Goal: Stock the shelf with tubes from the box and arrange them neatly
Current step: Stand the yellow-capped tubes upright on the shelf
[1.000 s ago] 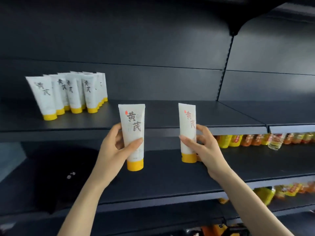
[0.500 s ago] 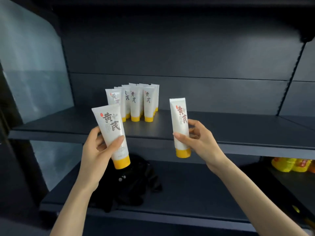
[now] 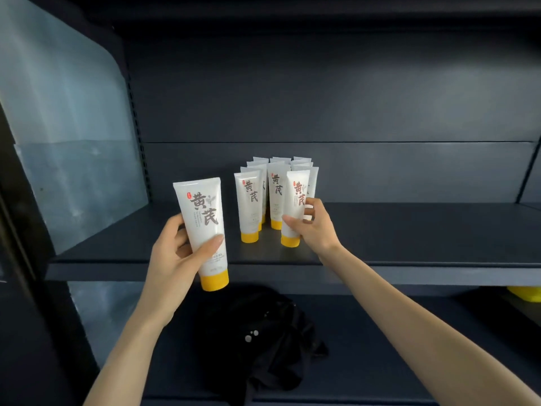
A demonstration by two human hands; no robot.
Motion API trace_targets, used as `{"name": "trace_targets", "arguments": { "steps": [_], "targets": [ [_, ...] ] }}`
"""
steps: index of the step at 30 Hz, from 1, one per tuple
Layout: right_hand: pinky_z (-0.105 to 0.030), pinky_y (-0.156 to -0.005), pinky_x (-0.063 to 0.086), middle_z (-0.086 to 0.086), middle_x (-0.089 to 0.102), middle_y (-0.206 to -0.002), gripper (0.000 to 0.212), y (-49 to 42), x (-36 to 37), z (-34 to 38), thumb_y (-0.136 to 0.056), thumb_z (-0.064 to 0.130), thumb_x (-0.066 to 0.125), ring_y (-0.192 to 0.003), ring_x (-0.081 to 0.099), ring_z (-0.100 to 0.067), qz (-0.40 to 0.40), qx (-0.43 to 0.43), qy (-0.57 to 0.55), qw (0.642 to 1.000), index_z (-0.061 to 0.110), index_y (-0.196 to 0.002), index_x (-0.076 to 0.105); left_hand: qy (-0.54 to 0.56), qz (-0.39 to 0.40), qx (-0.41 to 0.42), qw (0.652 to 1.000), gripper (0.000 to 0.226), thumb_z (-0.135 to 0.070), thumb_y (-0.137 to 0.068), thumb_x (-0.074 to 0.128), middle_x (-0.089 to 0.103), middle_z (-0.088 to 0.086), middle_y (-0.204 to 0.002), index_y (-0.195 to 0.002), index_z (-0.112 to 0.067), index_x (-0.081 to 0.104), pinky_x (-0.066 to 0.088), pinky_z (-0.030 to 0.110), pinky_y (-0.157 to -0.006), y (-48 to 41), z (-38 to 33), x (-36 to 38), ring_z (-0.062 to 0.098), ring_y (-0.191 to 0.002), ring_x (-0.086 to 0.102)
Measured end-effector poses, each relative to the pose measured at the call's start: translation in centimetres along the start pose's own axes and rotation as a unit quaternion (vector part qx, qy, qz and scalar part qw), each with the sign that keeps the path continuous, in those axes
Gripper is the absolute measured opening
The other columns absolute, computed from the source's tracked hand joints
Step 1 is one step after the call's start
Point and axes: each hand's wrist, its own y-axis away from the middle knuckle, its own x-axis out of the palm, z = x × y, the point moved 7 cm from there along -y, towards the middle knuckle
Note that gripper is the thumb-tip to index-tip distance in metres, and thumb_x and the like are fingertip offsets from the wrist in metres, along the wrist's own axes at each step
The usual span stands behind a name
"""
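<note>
Gripping a white yellow-capped plastic tube in the left hand, before the dark metal shelf; pinching a second tube in the right hand, just beside the standing tubes.

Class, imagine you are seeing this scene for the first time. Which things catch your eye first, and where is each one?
Left of centre, the left hand grips a white tube with a yellow cap, in front of the shelf edge. The right hand holds a second tube, cap down, at the front right of the cluster of tubes standing on that shelf. A black cloth bundle lies on the shelf below.
</note>
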Motion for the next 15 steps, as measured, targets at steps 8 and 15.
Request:
{"name": "trace_targets", "arguments": {
  "steps": [8,15],
  "targets": [
    [-0.016,-0.068,0.046,0.008,0.049,-0.108,0.058,-2.6,2.2,-1.0,-0.085,0.023,0.070,-0.081,0.053,-0.003,-0.007,0.002,0.062,0.998,0.018,-0.133,0.038,0.003,0.007,-0.003,1.000,0.046,-0.019,-0.071,0.073,0.069,-0.008,-0.109,-0.113,-0.027,0.055,0.051,0.009,-0.065,-1.4,0.9,-1.3,0.001,-0.096,0.066],
    [-0.028,-0.083,0.048,0.002,0.052,-0.115,0.058,-3.6,3.1,-1.3,-0.085,0.022,0.070,-0.099,0.054,-0.014,-0.014,0.003,0.074,0.997,0.018,-0.132,0.037,0.005,0.006,-0.004,1.000,0.053,-0.023,-0.069,0.073,0.069,-0.007,-0.110,-0.118,-0.020,0.055,0.054,0.015,-0.067,-2.4,0.9,-1.0,0.005,-0.097,0.067]
  ]
}}
